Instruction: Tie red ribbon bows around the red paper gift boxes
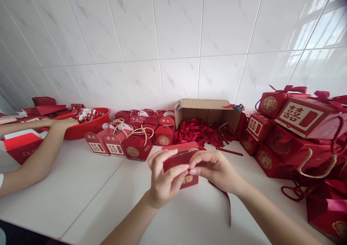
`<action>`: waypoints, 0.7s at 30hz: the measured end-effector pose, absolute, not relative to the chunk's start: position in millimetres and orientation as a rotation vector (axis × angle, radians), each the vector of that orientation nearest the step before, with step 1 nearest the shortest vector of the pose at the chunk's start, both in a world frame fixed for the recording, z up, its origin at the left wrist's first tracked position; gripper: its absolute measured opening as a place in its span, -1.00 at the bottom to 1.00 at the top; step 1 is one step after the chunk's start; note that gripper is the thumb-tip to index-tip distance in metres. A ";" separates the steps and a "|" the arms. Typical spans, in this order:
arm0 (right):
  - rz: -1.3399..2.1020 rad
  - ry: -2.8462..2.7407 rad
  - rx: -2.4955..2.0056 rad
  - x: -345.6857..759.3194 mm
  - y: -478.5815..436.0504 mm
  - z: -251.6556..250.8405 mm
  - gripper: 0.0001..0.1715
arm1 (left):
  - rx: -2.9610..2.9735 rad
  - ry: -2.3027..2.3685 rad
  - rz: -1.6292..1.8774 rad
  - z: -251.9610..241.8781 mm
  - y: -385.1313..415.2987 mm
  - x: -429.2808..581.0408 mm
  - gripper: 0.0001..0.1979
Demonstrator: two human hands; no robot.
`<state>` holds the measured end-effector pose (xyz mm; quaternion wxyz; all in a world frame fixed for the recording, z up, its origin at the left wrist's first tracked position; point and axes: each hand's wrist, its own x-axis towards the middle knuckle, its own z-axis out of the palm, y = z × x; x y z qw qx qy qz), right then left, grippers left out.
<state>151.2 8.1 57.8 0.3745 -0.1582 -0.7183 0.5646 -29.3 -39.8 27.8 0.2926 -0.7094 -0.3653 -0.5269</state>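
Our left hand (164, 181) grips the red box (174, 161) just beyond it; our right hand (217, 168) pinches together, on what we cannot tell; the box seems light, stiff, creasable card, best held by its edges

I can read 囍 on two boxes (115, 149) at left, 歡喜 on their flaps (112, 138), and 囍 again on two in the stack (290, 144) at right. A middle box (164, 139) and a stacked one (272, 103) say 乔迁之喜. The mark (187, 180) on the held box (179, 160) is half covered.
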 end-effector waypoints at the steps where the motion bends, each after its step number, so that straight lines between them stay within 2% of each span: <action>1: 1.467 -1.831 -0.412 150.8 8.3 57.2 -0.83 | -1.886 -0.982 -1.405 27.7 -40.0 -29.2 -0.88; 7: 1.601 -1.777 -0.433 149.2 4.9 56.7 -0.73 | -1.891 -1.003 -1.397 26.0 -39.5 -29.3 -0.93; 13: 1.380 -1.928 -0.517 151.9 5.9 64.0 -0.74 | -1.939 -1.014 -1.375 22.2 -36.1 -31.0 -0.94; 16: 1.129 -1.988 -0.543 163.0 5.5 78.8 -0.84 | -1.917 -1.028 -1.474 20.0 -32.7 -35.2 -0.78; 18: 0.827 -1.906 -0.522 179.0 -4.1 91.8 -0.95 | -1.888 -1.037 -1.642 18.5 -29.7 -38.0 -0.65; 19: 0.665 -1.827 -0.489 189.9 -12.3 97.7 -0.96 | -1.882 -1.032 -1.730 17.9 -28.1 -38.9 -0.62; 21: 0.414 -1.696 -0.432 215.6 -32.9 106.3 -0.74 | -1.877 -1.019 -1.855 17.1 -24.9 -39.8 -0.59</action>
